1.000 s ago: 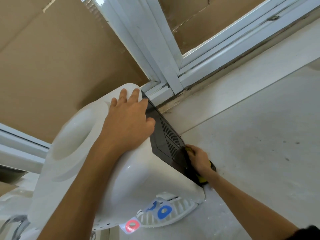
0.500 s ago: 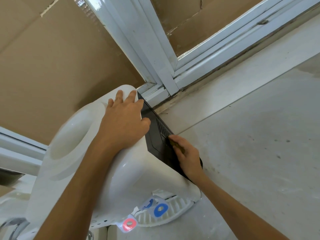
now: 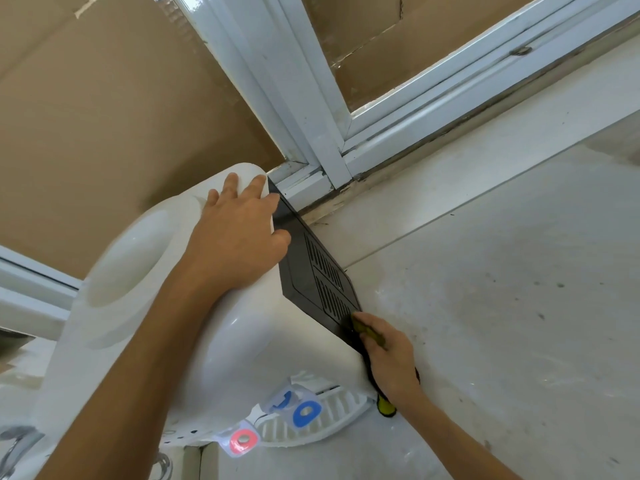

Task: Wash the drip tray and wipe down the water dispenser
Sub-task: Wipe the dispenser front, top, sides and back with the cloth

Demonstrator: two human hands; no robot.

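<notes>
- While you are wiping, your left hand (image 3: 239,237) is lying flat and open on top of the white water dispenser (image 3: 145,306), holding it steady on the counter (image 3: 502,306).
- Your right hand (image 3: 389,362) is squeezing a yellow sponge (image 3: 372,336) against the black vent panel (image 3: 318,275), so it is rubbing hard.
- Below, the drip tray (image 3: 332,420) is sitting under the 2 blue taps (image 3: 301,408).

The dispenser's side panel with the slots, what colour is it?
Black, against the white dispenser body; the panel shows best in the head view.

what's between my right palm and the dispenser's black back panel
In the head view, a yellow-green sponge sits between the right hand and the black panel.
</notes>
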